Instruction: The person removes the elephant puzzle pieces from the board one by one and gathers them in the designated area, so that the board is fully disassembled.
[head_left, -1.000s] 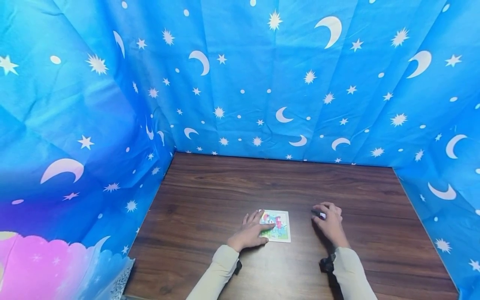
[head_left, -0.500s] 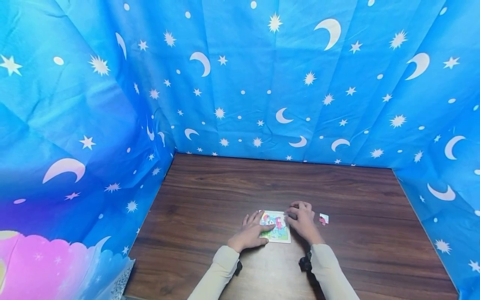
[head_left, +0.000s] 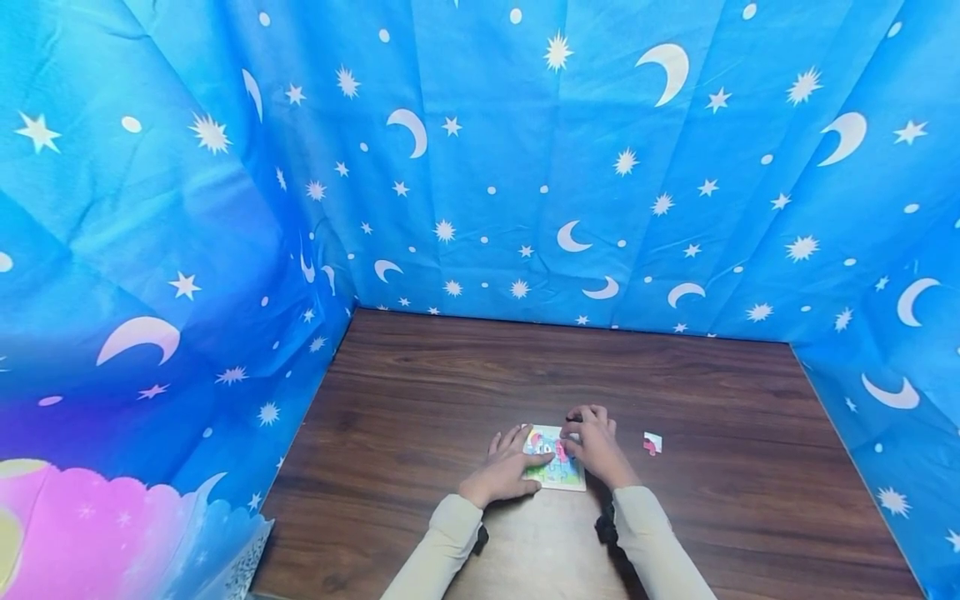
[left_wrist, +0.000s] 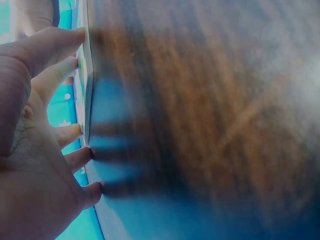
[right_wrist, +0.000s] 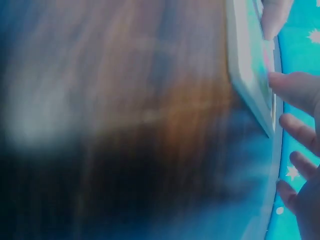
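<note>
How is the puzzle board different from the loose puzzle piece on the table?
The puzzle board is much bigger; the loose piece is small. The board is squarish with a pale, straight-edged frame, while the piece has no frame and has a knob sticking out. The left hand rests on the board, but no hand touches the piece. Both lie on the brown table and show some pinkish red.
</note>
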